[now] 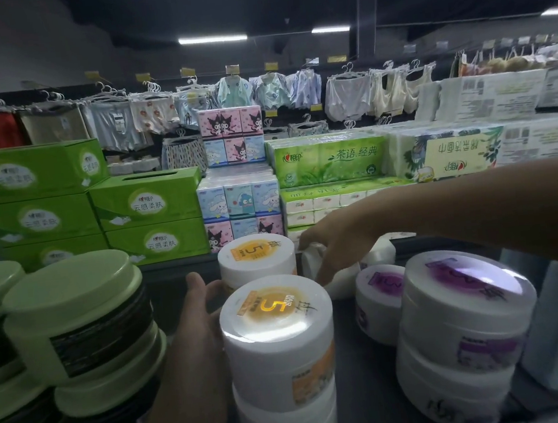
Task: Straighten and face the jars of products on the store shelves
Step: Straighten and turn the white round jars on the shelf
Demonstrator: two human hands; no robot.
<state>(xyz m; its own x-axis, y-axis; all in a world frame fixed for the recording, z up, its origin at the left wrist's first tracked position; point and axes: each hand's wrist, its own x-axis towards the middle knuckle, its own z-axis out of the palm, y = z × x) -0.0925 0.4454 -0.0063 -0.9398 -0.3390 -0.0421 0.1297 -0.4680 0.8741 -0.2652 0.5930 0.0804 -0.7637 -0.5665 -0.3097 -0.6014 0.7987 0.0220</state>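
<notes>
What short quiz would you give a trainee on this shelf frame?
1. True or false: the green-lidded jars stand to the right of the purple-labelled jars.
2. The lid label on the front middle jar is: A orange, B blue, C red.
3. Which hand grips the white container at the back?
Key: 1 false; 2 A; 3 the right hand.

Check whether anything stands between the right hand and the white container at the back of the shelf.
Nothing visible does. The right hand has its fingers on the white container. The purple-lid jars stand nearer the camera, out of that path.
</notes>
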